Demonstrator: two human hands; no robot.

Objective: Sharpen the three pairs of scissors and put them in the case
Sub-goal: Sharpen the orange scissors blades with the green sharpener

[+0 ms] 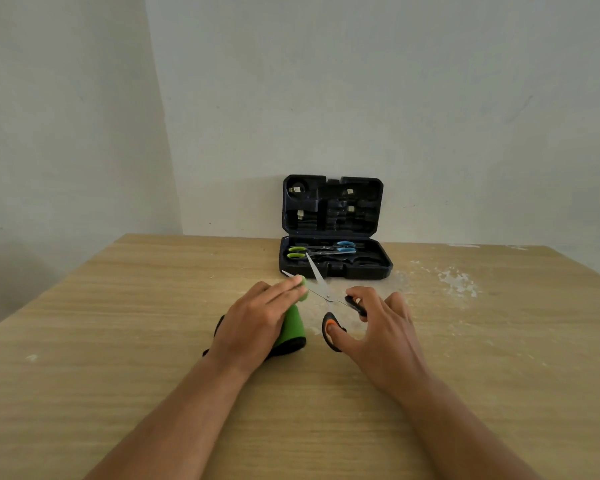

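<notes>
From the head view, the left hand [257,317] holds the green sharpener [293,325] on the table [118,306] while the right hand [381,327] grips the opened black-handled scissors [321,289], and two other pairs [321,250] lie in the open case [335,268].

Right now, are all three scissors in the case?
No: two pairs lie in the case; the orange-handled scissors are open on the table, held by the right hand.
</notes>
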